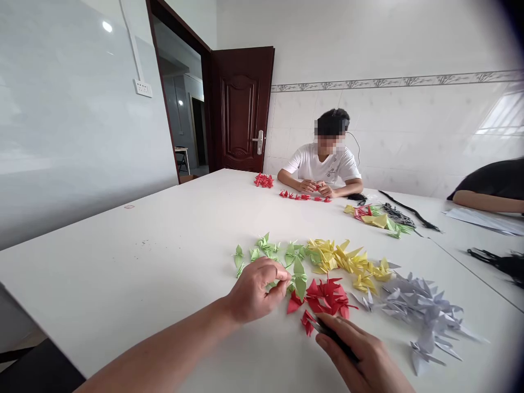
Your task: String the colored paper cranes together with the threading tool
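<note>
Pinched between thumb and forefinger, a green paper crane (300, 278) hangs from my left hand (258, 289), over the table's middle. My right hand (362, 349) is wrapped around a slim black tool (333, 334) with a thin metal tip; its exact kind is unclear. The tip meets or overlaps a small red paper crane (307, 323). Just beyond both hands lies a pile of red paper cranes (329, 297). More green paper cranes (266, 245) spread behind my left hand, partly hidden by it. Yellow paper cranes (341, 256) and white paper cranes (426, 305) lie to the right.
Across the white table (184, 218) sits a person (323, 158) handling something red, beside red cranes (263, 180). A mixed colored paper pile (374, 218), black cords (409, 210) and paper sheets (485, 221) lie at the far right, near another person's arm (487, 201).
</note>
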### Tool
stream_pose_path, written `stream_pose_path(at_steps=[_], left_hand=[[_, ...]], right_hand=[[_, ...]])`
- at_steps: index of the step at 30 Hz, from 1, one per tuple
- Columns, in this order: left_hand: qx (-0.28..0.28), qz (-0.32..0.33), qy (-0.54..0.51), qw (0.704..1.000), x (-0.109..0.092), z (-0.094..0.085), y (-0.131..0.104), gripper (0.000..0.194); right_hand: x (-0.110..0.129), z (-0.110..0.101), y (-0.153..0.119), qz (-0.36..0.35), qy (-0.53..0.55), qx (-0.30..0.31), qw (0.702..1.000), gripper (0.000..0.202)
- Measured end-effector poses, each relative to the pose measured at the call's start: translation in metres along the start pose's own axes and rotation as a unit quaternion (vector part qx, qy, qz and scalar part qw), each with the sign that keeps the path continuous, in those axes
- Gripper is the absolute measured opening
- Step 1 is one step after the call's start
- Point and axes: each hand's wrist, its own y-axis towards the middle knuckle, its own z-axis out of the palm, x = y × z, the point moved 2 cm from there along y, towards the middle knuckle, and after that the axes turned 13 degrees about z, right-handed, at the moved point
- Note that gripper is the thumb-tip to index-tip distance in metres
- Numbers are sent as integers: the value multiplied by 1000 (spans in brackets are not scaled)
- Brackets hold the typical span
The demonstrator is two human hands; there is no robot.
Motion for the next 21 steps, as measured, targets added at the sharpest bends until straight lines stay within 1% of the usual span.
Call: stream_pose_path(at_steps=[3, 5, 7, 9, 11, 13, 17, 21], left_hand=[[-1, -14, 3, 1000, 1, 0, -2, 9], [-6, -10, 9, 1000, -1, -1, -1, 11], [-11, -3, 14, 1000, -2, -1, -1, 15], [-15, 1, 16, 1000, -1, -2, -1, 17], [-20, 6, 14, 1000, 1, -2, -2, 18], [-22, 9, 8, 1000, 3, -3, -3, 20], [-25, 11, -4, 1000, 6, -3, -3, 24], [-40, 6, -5, 999, 5, -4, -1, 26]], right_hand=[[3, 2, -2, -8, -13, 32, 999, 24], [3, 2, -3, -16, -21, 36, 999, 25], [-2, -3, -1, -21, -31, 2, 999, 27], [-11, -11, 2, -11, -48, -68, 996, 29], [-21, -22, 6, 19, -66, -137, 988, 30], [-30, -32, 9, 56, -82, -183, 978, 32], [-36, -44, 11, 103, -96, -223, 965, 34], [-35, -44, 11, 117, -101, -227, 962, 36]])
